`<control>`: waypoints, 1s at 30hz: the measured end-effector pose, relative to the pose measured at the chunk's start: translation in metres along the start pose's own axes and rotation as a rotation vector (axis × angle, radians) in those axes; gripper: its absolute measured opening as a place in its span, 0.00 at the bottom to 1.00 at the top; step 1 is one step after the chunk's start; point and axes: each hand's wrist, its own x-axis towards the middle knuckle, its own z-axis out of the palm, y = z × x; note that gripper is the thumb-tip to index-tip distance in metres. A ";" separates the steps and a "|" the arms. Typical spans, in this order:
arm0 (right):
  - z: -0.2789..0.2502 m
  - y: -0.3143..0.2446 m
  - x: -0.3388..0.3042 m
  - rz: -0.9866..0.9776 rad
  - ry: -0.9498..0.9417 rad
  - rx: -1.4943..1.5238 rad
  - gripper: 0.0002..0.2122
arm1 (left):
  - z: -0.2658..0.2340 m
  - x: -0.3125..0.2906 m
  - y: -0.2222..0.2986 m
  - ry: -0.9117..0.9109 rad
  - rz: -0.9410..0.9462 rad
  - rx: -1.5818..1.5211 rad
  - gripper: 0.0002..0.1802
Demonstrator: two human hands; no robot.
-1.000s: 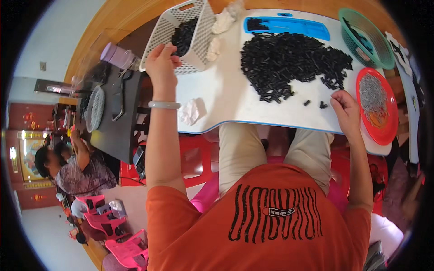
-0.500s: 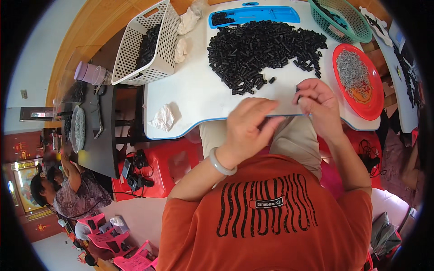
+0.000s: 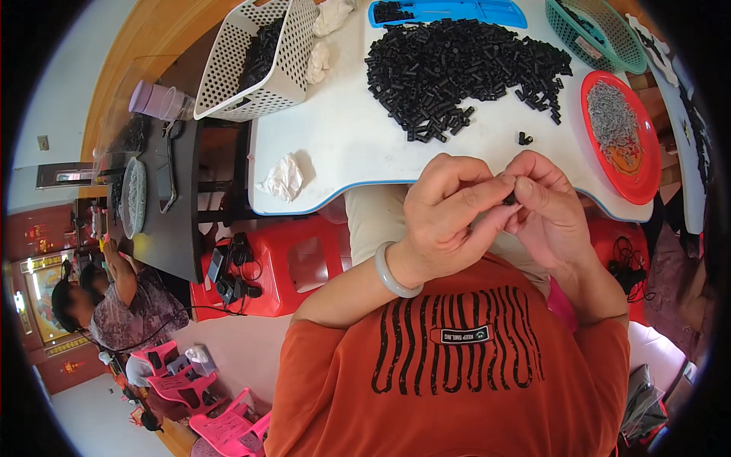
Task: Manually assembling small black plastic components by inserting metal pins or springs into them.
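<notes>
Both hands are raised close to my chest, over the near edge of the white table (image 3: 343,145). My left hand (image 3: 445,217), with a pale bangle on its wrist, and my right hand (image 3: 548,213) pinch a small black part (image 3: 509,199) together between their fingertips. A large heap of the same black parts (image 3: 457,68) lies on the table beyond them. One loose black part (image 3: 524,139) rests near the table edge. A red plate (image 3: 620,133) with small grey metal pieces sits to the right.
A white basket (image 3: 255,61) holding black parts stands at the table's left, with a blue tray (image 3: 457,11) and a green basket (image 3: 594,30) behind the heap. A crumpled tissue (image 3: 283,177) lies near the front edge. A red stool (image 3: 282,263) stands below. Another person (image 3: 114,301) sits at far left.
My left hand came back from the white basket and my right hand from the table edge; both now meet near my chest, pinching a small black part. The view has drawn closer.
</notes>
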 end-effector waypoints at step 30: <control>-0.179 -0.113 -0.043 -0.273 0.807 -1.921 0.08 | -0.025 -0.011 0.015 0.024 -0.739 -0.943 0.08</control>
